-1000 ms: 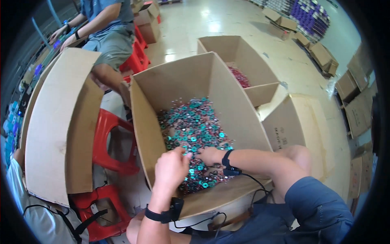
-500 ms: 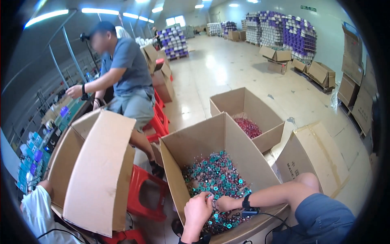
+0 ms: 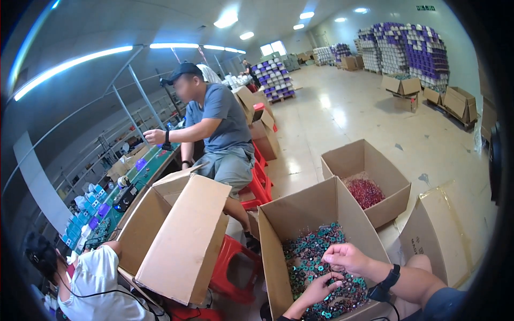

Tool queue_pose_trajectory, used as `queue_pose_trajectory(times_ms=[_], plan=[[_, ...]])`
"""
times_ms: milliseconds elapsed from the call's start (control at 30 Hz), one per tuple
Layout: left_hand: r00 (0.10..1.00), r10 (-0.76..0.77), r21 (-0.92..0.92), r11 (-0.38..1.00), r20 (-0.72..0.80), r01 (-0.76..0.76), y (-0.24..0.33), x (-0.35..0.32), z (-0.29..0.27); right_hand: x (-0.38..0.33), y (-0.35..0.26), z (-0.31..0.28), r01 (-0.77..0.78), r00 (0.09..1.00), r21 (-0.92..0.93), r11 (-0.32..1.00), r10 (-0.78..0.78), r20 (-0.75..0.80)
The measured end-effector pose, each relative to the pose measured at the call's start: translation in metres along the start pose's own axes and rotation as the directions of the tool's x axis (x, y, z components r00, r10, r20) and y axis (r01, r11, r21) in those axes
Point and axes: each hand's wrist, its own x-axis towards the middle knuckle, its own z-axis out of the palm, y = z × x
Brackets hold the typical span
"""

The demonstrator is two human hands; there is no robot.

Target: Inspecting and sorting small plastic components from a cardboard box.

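Note:
Both my hands are over a large open cardboard box [image 3: 353, 214] with a heap of small parts [image 3: 313, 251], many with teal discs, others dark and reddish. My right hand [image 3: 348, 260] is closed in a pinch above the heap, a dark band with a device on its wrist. Just below and to its left, my left hand [image 3: 319, 289] curls its fingers together, thumb side up. Anything between the fingertips of either hand is too small to make out. The hands are close together but apart.
Behind stands a smaller box [image 3: 393, 211] of red parts [image 3: 364, 193]. A flapped box [image 3: 179, 241] and red stools [image 3: 233, 267] are to the left. One person [image 3: 219, 117] sits by a green workbench [image 3: 155, 163]; another in white [image 3: 96, 283] is near left.
The view has swung left, shifting the scene rightward. My right hand has risen from the parts to above my left hand. The person in white shows more fully.

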Motion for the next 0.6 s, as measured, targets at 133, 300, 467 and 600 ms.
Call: queue_pose_trajectory(times_ms=[133,300,467,600], plan=[[0.989,-0.131,-0.076,0.989,-0.069,0.126,0.009,0.006,-0.006,0.007,0.002,-0.038,0.069,0.988,-0.194,0.979,-0.095,-0.126],[0.934,-0.299,-0.006,0.953,-0.194,0.304,-0.025,0.022,-0.028,0.005,0.001,-0.05,0.147,0.958,-0.989,0.017,-0.251,0.138],[0.968,0.101,0.477,0.879,-0.23,0.021,-0.03,0.024,-0.025,-0.006,0.009,-0.024,0.27,0.945,-0.963,0.005,-0.193,0.264],[0.964,0.091,0.475,0.879,-0.249,0.039,-0.009,0.026,-0.02,-0.006,0.031,-0.033,0.26,0.94,-0.95,0.173,-0.27,0.208]])
